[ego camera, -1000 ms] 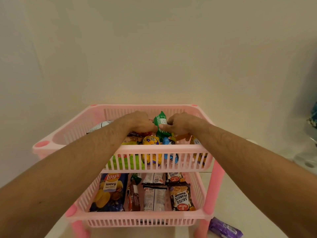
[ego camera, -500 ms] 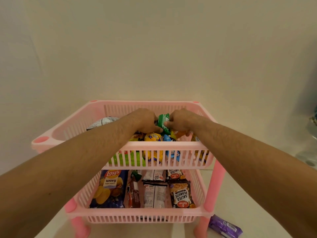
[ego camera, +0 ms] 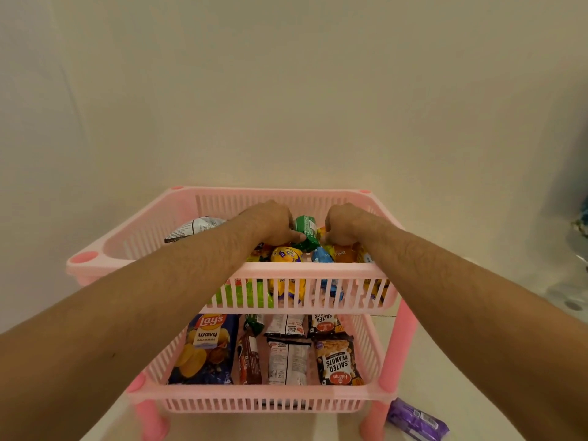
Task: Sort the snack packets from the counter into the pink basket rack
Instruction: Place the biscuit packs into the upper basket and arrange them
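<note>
Green packet (ego camera: 306, 231) lower now, both hands' fingers hidden behind it.

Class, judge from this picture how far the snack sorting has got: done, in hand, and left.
Done: the lower basket holds Lay's and peanuts. In hand: both hands, left and right, settle a green packet into the top basket. Left: a purple packet lies outside.
</note>
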